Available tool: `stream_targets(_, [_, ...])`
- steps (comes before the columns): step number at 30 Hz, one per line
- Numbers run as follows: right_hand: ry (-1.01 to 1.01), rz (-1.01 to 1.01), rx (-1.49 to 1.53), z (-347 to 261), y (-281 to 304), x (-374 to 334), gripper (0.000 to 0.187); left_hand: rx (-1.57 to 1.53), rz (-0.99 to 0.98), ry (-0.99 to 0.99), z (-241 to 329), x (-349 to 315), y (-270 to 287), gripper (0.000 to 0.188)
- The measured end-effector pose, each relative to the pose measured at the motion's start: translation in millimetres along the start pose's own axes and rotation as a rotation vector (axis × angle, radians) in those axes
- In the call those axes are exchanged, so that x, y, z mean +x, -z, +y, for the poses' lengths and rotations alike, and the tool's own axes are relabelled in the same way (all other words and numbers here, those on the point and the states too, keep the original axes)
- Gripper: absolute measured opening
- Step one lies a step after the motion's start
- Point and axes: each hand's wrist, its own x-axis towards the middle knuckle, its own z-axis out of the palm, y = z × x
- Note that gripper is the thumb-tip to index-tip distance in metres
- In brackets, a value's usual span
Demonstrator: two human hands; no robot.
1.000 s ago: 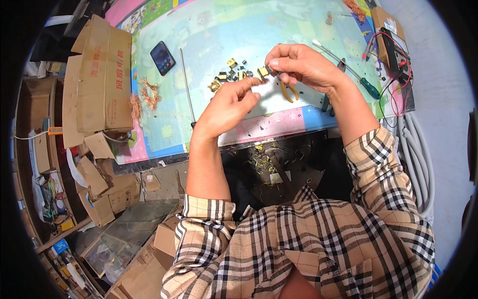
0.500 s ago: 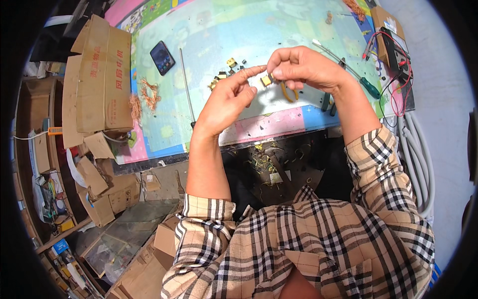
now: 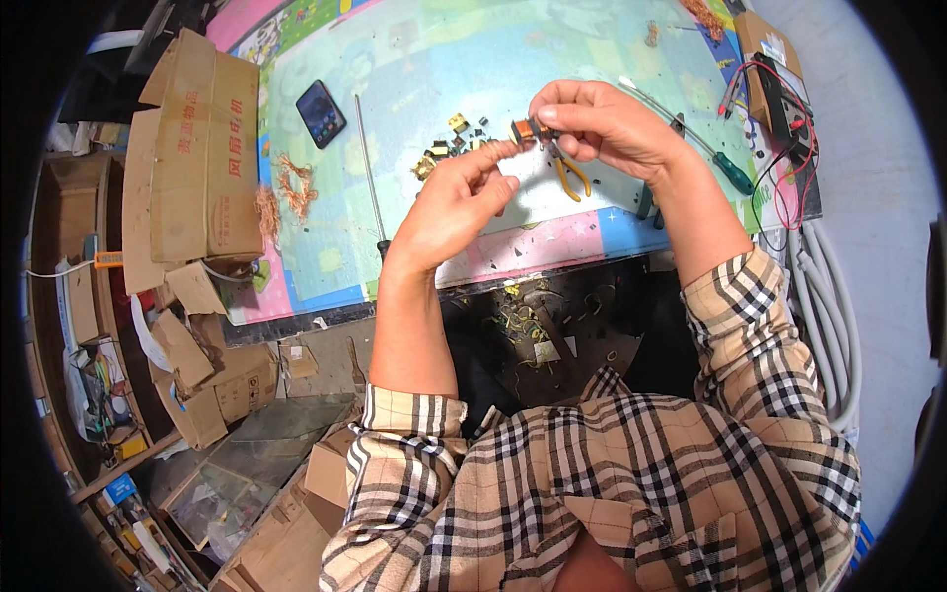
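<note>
My right hand [image 3: 602, 123] pinches a small coil [image 3: 527, 131] between thumb and fingers above the table. Copper-coloured winding shows on it, with dark ends. My left hand [image 3: 456, 202] reaches in from the other side, index finger stretched out to the coil's edge, thumb apart; whether the fingertip touches it I cannot tell. Below the coil, yellow-handled pliers [image 3: 572, 181] lie on the table, their jaws partly hidden by my right hand. Just beyond my left hand lies a scatter of small yellow and black parts [image 3: 434, 155], among them a yellow block [image 3: 459, 122].
Left of my hands lie a long screwdriver [image 3: 369, 168], a phone [image 3: 322, 114], copper wire [image 3: 296, 187] and a cardboard box [image 3: 187, 158]. To the right are a green-handled screwdriver [image 3: 732, 175] and a black meter [image 3: 789, 118] with red and black leads. Grey hose [image 3: 824, 306] hangs beside the table.
The coil in my right hand now shows copper winding where a yellow surface faced up before. It has risen slightly, and my left index finger has shifted a little down and left.
</note>
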Motion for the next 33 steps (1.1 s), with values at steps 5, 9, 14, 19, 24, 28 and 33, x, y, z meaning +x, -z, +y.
stream_targets(5, [-0.142,-0.032,-0.162,-5,-4,-6,0.023,-0.069,0.035,-0.044,6,-1,2,0.046])
stream_targets(9, [-0.075,0.062,-0.193,-1,-7,-2,0.020,-0.066,0.040,-0.073,0,0,-2,0.047])
stream_targets(14, [-0.038,0.057,-0.023,2,4,2,0.022,-0.064,-0.013,-0.011,8,-3,2,0.045])
stream_targets(19, [0.001,-0.021,-0.068,-1,6,0,0.025,0.001,0.048,-0.026,-6,1,1,0.043])
stream_targets(24, [-0.119,-0.013,-0.093,-5,-3,-5,0.026,-0.045,0.078,-0.032,4,0,0,0.044])
stream_targets(28, [-0.102,0.010,-0.080,-1,4,0,0.026,-0.044,0.049,-0.044,5,-1,1,0.042])
stream_targets(33, [-0.057,0.032,-0.013,1,2,3,0.024,-0.033,0.013,-0.043,5,-2,0,0.038])
